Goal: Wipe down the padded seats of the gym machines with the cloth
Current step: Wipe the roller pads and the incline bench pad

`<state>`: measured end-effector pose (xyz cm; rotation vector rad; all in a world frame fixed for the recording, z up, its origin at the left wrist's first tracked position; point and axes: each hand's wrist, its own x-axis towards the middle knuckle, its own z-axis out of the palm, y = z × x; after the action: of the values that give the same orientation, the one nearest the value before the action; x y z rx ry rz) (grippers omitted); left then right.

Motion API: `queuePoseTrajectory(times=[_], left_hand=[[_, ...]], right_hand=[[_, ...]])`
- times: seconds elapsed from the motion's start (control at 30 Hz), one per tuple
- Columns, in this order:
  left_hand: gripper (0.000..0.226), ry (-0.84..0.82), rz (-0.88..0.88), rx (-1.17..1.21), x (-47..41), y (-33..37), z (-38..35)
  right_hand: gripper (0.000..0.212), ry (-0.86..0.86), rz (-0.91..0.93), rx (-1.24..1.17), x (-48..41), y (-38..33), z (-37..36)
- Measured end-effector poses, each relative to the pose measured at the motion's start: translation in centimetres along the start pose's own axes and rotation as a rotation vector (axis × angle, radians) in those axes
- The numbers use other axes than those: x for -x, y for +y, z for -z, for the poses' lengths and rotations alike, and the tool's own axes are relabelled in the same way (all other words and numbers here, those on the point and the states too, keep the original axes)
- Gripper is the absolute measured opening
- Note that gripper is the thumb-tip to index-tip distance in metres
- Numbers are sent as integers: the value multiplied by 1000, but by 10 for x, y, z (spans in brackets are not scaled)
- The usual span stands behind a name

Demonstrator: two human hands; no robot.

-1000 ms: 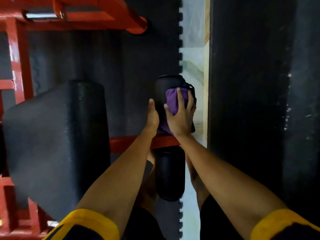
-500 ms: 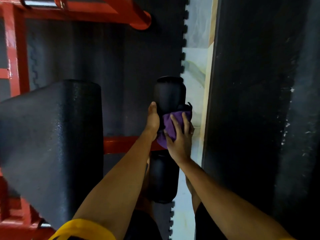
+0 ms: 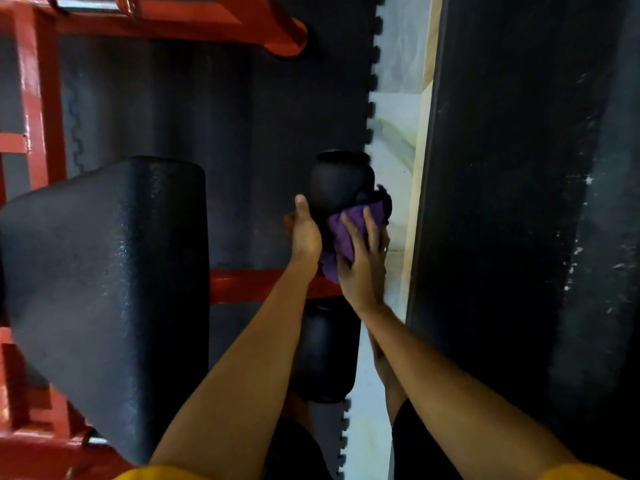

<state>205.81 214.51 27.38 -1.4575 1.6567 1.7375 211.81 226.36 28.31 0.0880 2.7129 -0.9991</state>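
A black upper roller pad (image 3: 341, 178) sticks out from a red bar (image 3: 256, 285) of the machine. My left hand (image 3: 304, 237) holds the roller's left side, thumb lying along it, fingers hidden behind. My right hand (image 3: 363, 261) presses a purple cloth (image 3: 341, 233) onto the near right part of the same roller, fingers spread over the cloth. A second black lower roller pad (image 3: 325, 351) sits below the bar, between my forearms. A large black padded seat (image 3: 104, 289) fills the left side.
Red machine frame (image 3: 38, 98) runs up the left and across the top, ending in a tube end (image 3: 287, 39). Dark interlocking floor mats (image 3: 242, 150) lie underneath, with a pale strip of floor (image 3: 394, 161) and a tall black panel (image 3: 519, 237) on the right.
My right hand has dragged the cloth from the roller's far end back toward the red bar. My left hand has kept its hold on the roller's side.
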Motion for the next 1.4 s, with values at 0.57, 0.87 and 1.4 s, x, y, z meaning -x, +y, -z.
queuePoseTrajectory(times=[0.57, 0.87, 1.4], left_hand=[[79, -10, -113, -36, 41, 29, -9], [92, -36, -87, -94, 47, -2, -25], [99, 34, -18, -11, 33, 10, -29]], right_hand=[[66, 31, 41, 37, -50, -8, 17], [62, -24, 30, -23, -37, 0, 7], [70, -114, 53, 34, -3, 14, 3]])
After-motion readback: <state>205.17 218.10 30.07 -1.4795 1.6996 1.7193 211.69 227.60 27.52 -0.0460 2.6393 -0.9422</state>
